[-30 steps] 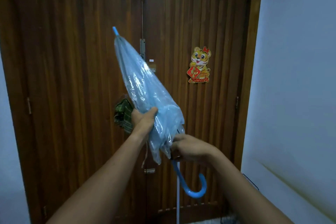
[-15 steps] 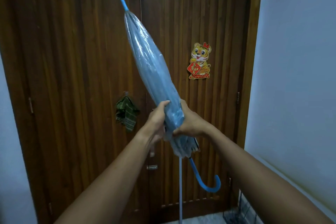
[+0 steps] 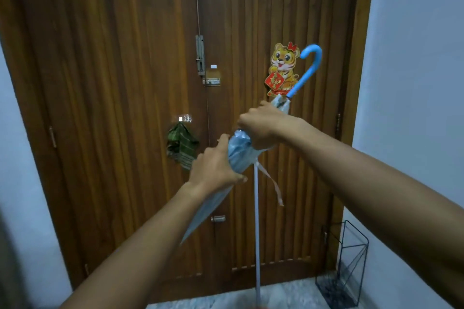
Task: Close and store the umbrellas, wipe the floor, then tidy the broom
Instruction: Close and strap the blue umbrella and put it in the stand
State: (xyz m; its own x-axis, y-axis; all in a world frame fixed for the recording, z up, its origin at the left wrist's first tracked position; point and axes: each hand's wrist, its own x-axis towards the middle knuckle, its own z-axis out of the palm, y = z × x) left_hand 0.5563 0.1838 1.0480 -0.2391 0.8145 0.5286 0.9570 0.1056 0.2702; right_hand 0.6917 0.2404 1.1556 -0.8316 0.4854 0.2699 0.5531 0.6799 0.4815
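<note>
I hold a folded clear-blue umbrella (image 3: 239,152) in front of the wooden door. It lies on a slant, its blue hooked handle (image 3: 309,65) up at the right and its tip down at the left, hidden behind my left forearm. My left hand (image 3: 213,165) grips the rolled canopy near its middle. My right hand (image 3: 261,123) grips the canopy closer to the handle. A thin closing strap (image 3: 272,184) dangles loose below the canopy.
A black wire umbrella stand (image 3: 347,263) sits on the floor in the right corner by the wall. A white pole (image 3: 256,233) leans upright against the door (image 3: 113,83). A green cloth (image 3: 180,144) hangs on the door.
The umbrella has been flipped over: its tip pointed up before, and now the hooked handle is up at the right with the tip down left. Both hands kept hold of the canopy.
</note>
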